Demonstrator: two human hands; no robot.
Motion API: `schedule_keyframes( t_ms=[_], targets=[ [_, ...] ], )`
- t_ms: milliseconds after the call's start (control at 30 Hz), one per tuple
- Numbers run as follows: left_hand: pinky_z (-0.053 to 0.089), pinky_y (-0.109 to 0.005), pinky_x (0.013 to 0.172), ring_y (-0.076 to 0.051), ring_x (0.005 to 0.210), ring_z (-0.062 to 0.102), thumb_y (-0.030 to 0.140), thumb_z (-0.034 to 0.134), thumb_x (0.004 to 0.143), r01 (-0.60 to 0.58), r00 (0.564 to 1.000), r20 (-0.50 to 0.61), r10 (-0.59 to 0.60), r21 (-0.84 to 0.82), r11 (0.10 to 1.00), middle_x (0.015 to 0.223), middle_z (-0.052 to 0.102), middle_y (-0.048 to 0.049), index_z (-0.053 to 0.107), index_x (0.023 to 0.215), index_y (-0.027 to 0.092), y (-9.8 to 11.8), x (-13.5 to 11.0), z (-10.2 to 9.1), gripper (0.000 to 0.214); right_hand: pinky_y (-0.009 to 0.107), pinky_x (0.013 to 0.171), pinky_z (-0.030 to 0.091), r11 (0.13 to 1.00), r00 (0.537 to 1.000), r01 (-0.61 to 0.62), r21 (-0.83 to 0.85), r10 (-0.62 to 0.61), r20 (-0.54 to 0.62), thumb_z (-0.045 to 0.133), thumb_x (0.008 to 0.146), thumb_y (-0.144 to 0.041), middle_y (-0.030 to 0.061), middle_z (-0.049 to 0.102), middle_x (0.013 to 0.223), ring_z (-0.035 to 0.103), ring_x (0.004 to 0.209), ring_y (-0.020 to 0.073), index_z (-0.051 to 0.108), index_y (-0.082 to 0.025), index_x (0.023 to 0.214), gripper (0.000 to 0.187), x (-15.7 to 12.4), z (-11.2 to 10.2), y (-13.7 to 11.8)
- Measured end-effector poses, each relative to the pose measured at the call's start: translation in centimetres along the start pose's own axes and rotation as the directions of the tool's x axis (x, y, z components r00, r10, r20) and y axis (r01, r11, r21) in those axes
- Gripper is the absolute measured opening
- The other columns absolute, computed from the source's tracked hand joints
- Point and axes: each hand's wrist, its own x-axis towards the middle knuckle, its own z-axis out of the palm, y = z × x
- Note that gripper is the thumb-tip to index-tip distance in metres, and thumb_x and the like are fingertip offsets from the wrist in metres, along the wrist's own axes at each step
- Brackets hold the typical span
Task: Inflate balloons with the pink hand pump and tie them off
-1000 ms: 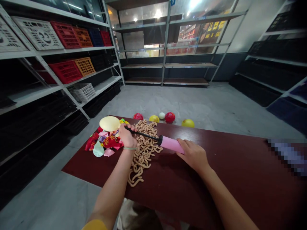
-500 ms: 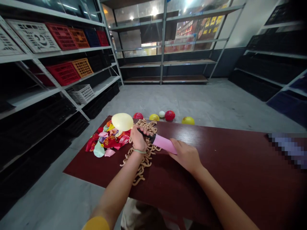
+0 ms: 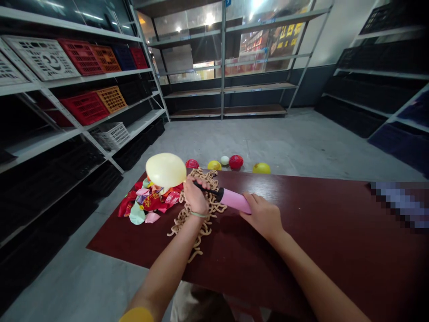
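Observation:
My left hand (image 3: 195,195) is closed around the black nozzle end of a pink hand pump (image 3: 234,200) and the neck of a pale yellow balloon (image 3: 166,170), which is partly inflated and sits just left of the hand. My right hand (image 3: 264,215) is wrapped round the rear of the pump's pink barrel. Both hands hover above a dark red table (image 3: 301,241). Under my left hand lies a tangle of tan rope (image 3: 197,219). A heap of flat coloured balloons (image 3: 147,201) lies left of it.
Several inflated balloons (image 3: 236,162), red, yellow and white, rest on the grey floor beyond the table's far edge. Metal shelving with red, orange and white crates (image 3: 85,107) runs along the left. More shelves stand at the back and right. A blurred patch (image 3: 398,203) sits at the table's right.
The pump rod has been pushed in, so my hands are closer together. The yellow balloon has grown larger and rounder.

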Motion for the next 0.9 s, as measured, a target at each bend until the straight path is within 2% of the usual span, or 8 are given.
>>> schedule_keyframes(
  t_ms=[67,167,333,467,600,767,833,900],
  targets=[
    [0.035,-0.022,0.044,-0.009,0.041,0.042,0.025,0.049,0.083,0.045,0.998,0.045,-0.046,0.025,0.999,0.055,0.043,0.0071,0.040,0.076,0.022,-1.1,-1.0,0.4,0.012,0.030,0.061,0.027,1.000,1.000,-0.005,0.031,0.005,0.013,0.054,0.089,-0.038,0.0043,0.067,0.097,0.059,0.084,0.0204,0.054,-0.022,0.122,0.037,0.0,-0.1,-0.7],
    [0.037,-0.023,0.045,-0.009,0.041,0.042,0.027,0.049,0.084,0.084,0.995,0.050,-0.087,0.054,0.995,0.055,0.043,0.0066,0.040,0.074,0.021,-1.5,-1.1,0.4,0.014,0.030,0.063,0.027,0.999,0.999,0.037,0.027,-0.038,0.017,0.053,0.090,-0.037,0.0045,0.067,0.097,0.059,0.085,0.0208,0.055,-0.022,0.123,0.036,0.1,0.1,0.0],
    [0.036,-0.022,0.048,-0.008,0.043,0.043,0.025,0.053,0.081,0.018,1.000,-0.018,-0.017,0.031,0.999,0.057,0.040,0.0078,0.038,0.075,0.022,1.3,2.3,-1.0,0.016,0.031,0.067,0.029,0.997,0.998,0.064,-0.043,-0.065,-0.003,0.055,0.089,-0.034,0.0066,0.068,0.100,0.058,0.089,0.0224,0.056,-0.021,0.124,0.037,0.2,0.3,3.0],
    [0.033,-0.022,0.045,-0.007,0.042,0.039,0.017,0.047,0.079,-0.033,0.990,-0.136,0.035,0.014,0.999,0.058,0.039,0.0077,0.039,0.076,0.021,3.2,4.4,-2.1,0.009,0.031,0.068,0.030,0.997,0.998,0.061,-0.041,-0.060,0.020,0.055,0.089,-0.034,0.0063,0.068,0.100,0.058,0.089,0.0229,0.057,-0.021,0.123,0.036,0.2,0.4,3.3],
    [0.029,-0.021,0.043,-0.006,0.041,0.036,0.016,0.047,0.080,-0.050,0.989,-0.142,0.049,0.001,0.999,0.057,0.037,0.0079,0.038,0.075,0.021,2.2,2.7,-1.1,0.011,0.031,0.065,0.029,0.999,0.998,0.036,0.035,-0.038,0.053,0.057,0.086,-0.036,0.0048,0.068,0.100,0.060,0.086,0.0214,0.057,-0.021,0.120,0.037,-0.1,0.6,0.8],
    [0.028,-0.023,0.041,-0.008,0.040,0.037,0.020,0.046,0.083,0.071,0.997,0.000,-0.071,0.050,0.996,0.054,0.040,0.0072,0.039,0.075,0.022,-0.8,-1.1,1.2,0.011,0.029,0.064,0.029,0.991,0.997,-0.070,0.113,0.065,0.048,0.054,0.087,-0.036,0.0042,0.068,0.102,0.061,0.086,0.0198,0.054,-0.022,0.122,0.038,-0.2,0.8,-1.7],
    [0.031,-0.022,0.043,-0.008,0.040,0.038,0.021,0.047,0.082,0.094,0.995,0.018,-0.096,0.072,0.993,0.054,0.040,0.0074,0.039,0.075,0.022,-0.9,-1.0,1.1,0.011,0.029,0.064,0.029,0.994,0.997,-0.050,0.098,0.045,0.057,0.054,0.088,-0.037,0.0047,0.068,0.101,0.060,0.086,0.0201,0.054,-0.022,0.123,0.038,-0.1,0.8,-1.5],
    [0.032,-0.022,0.044,-0.007,0.042,0.039,0.020,0.047,0.080,0.101,0.995,-0.019,-0.100,0.073,0.992,0.055,0.040,0.0077,0.039,0.074,0.021,-0.1,0.2,0.4,0.011,0.029,0.065,0.028,0.998,0.997,-0.003,0.070,-0.002,0.074,0.055,0.089,-0.040,0.0054,0.068,0.100,0.060,0.086,0.0209,0.053,-0.022,0.124,0.040,0.1,0.7,-0.7]
  ],
)
